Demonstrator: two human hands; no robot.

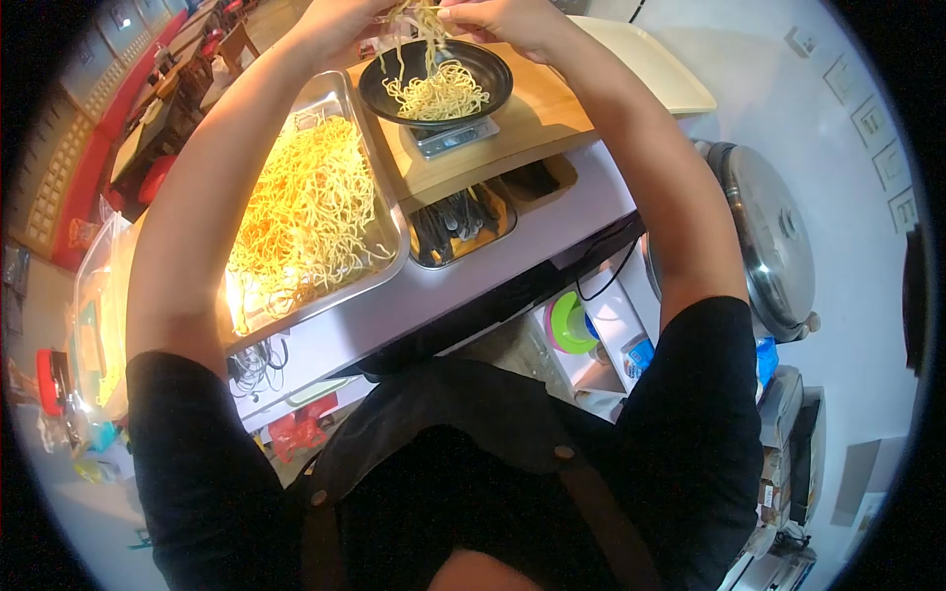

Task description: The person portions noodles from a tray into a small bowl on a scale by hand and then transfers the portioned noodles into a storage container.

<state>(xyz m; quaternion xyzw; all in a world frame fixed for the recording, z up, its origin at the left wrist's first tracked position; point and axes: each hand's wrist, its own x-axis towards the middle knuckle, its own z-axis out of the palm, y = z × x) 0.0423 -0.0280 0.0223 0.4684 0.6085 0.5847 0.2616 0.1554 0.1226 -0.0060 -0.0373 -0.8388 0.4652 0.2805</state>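
At the top edge of the picture, my left hand (pixel 346 24) and my right hand (pixel 510 24) hold strands of yellow noodles (pixel 421 21) between them; the upper fingers are partly cut off. Some strands hang down towards a black plate (pixel 377 94), where a small heap of noodles (pixel 443 92) lies. A small digital kitchen scale (pixel 462 139) supports the plate. To the left, beneath my left forearm, a metal tray (pixel 395 244) carries a large spread of loose noodles (pixel 314 199) under bright light.
The scale stands on a wooden board (pixel 547 100), with a cream tray (pixel 650 63) behind my right arm. Below the board is a container of dark-handled utensils (pixel 458 221). A large lidded metal pot (pixel 768 236) stands right. A clear plastic container (pixel 89 318) is at far left.
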